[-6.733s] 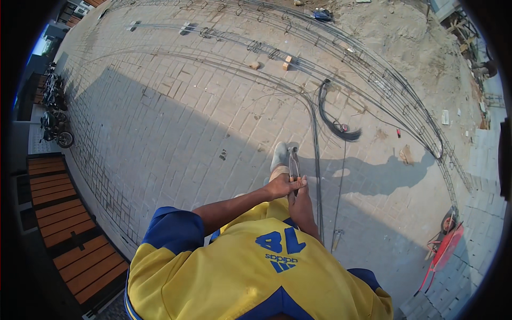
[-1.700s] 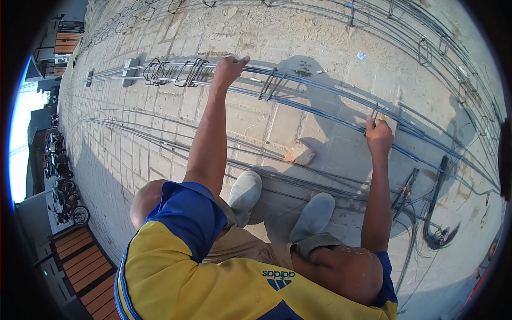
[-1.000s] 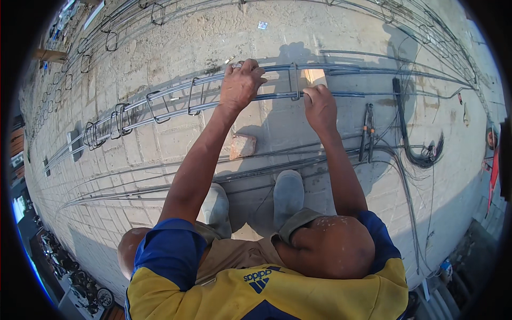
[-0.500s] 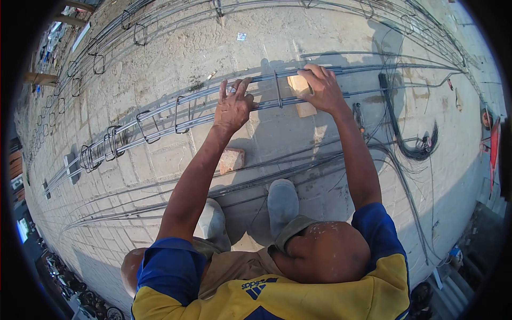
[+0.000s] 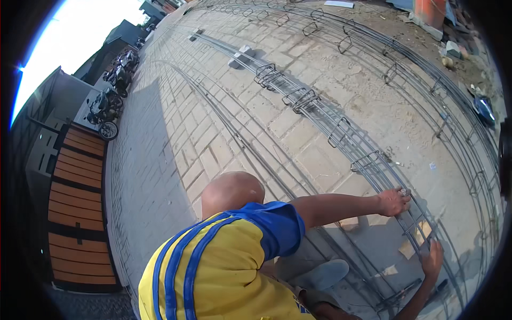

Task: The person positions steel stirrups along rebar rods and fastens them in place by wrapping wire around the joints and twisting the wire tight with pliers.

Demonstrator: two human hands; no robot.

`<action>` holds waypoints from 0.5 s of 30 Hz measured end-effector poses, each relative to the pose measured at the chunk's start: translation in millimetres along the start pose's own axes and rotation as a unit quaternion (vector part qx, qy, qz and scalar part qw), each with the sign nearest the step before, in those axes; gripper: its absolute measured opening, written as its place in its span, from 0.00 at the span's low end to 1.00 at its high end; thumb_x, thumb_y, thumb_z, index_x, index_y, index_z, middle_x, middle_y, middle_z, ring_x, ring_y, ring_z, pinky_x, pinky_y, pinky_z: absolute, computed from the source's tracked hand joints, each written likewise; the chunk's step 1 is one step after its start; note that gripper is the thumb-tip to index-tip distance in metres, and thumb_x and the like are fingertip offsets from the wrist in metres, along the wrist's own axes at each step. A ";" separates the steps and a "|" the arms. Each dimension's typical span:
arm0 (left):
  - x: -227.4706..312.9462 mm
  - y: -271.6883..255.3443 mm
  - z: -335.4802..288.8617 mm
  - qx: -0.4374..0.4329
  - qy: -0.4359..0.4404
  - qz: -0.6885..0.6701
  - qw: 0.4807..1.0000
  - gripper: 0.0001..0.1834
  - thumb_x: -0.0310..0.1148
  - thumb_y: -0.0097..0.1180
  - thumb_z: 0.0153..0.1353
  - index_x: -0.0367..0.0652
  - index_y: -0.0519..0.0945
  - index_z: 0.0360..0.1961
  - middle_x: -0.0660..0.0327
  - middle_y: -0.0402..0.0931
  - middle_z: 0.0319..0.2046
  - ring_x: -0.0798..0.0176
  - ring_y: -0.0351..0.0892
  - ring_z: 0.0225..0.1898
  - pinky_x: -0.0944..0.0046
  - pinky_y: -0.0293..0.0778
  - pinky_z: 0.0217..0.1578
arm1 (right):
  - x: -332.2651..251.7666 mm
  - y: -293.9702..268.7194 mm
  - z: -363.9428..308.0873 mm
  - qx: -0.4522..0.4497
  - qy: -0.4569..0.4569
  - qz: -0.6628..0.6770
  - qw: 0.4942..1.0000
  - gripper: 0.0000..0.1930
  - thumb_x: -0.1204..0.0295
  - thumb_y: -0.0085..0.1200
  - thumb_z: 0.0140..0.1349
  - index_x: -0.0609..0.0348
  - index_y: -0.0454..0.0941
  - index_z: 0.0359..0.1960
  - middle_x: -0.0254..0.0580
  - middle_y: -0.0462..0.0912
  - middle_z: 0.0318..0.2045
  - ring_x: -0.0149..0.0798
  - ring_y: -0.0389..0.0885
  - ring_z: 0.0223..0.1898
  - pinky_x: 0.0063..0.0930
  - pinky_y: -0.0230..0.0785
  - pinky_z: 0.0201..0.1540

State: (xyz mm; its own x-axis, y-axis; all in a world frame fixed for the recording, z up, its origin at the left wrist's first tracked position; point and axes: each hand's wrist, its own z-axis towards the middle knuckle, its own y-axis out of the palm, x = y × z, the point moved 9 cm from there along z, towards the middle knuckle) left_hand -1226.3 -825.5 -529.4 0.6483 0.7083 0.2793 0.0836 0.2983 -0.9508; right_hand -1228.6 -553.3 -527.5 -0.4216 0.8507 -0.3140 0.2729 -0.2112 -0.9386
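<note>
A long rebar cage, made of steel bars with square stirrups, runs diagonally from the far left to the near right. My left hand is closed over its bars. Closer to me, my right hand grips the same cage, its fingers curled at the far-side bar and partly hard to make out. Between my hands a stirrup stands across the bars. A pale wooden block lies under the cage beside my right hand. Farther along, several more stirrups are bunched together.
More loose steel bars lie on the paving by my feet. Another long cage stretches along the right. Grey blocks support the far end. A brick sits below my left forearm. Motorcycles and an orange-slatted gate line the left.
My view has swung to the left, bringing in the far end of the cage, the gate and the motorcycles. Both hands stay at the cage near the wooden block.
</note>
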 end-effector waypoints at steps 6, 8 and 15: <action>-6.0 32.7 -13.8 -0.033 0.008 0.097 0.995 0.10 0.39 0.54 0.59 0.49 0.82 0.37 0.63 0.82 0.32 0.57 0.83 0.40 0.47 0.69 0.50 | -12.2 56.6 3.5 -0.040 -0.074 -0.148 0.985 0.27 0.75 0.52 0.62 0.62 0.65 0.65 0.58 0.74 0.56 0.60 0.73 0.57 0.51 0.66 0.58; -9.3 43.3 -21.3 -0.005 -0.004 0.116 0.993 0.10 0.40 0.54 0.58 0.49 0.83 0.35 0.62 0.82 0.31 0.57 0.84 0.37 0.48 0.70 0.48 | -16.0 64.5 12.7 -0.073 -0.071 -0.136 0.985 0.28 0.77 0.50 0.63 0.60 0.63 0.66 0.56 0.73 0.58 0.58 0.73 0.58 0.51 0.65 0.59; -33.1 5.7 -33.2 0.123 -0.142 0.075 0.979 0.07 0.37 0.56 0.53 0.49 0.80 0.23 0.61 0.77 0.31 0.62 0.81 0.33 0.52 0.74 0.41 | -75.4 26.7 9.5 0.180 0.036 -0.190 0.964 0.23 0.68 0.46 0.68 0.65 0.69 0.62 0.58 0.76 0.54 0.56 0.74 0.56 0.49 0.68 0.55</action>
State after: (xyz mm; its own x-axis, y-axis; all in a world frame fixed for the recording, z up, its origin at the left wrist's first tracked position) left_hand -1222.2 -868.5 -548.5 0.3995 0.8948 0.1992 -0.2032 0.2983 -0.9326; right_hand -1197.7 -627.6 -530.2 -0.3674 0.9280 0.0614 -0.2139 -0.0201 -0.9767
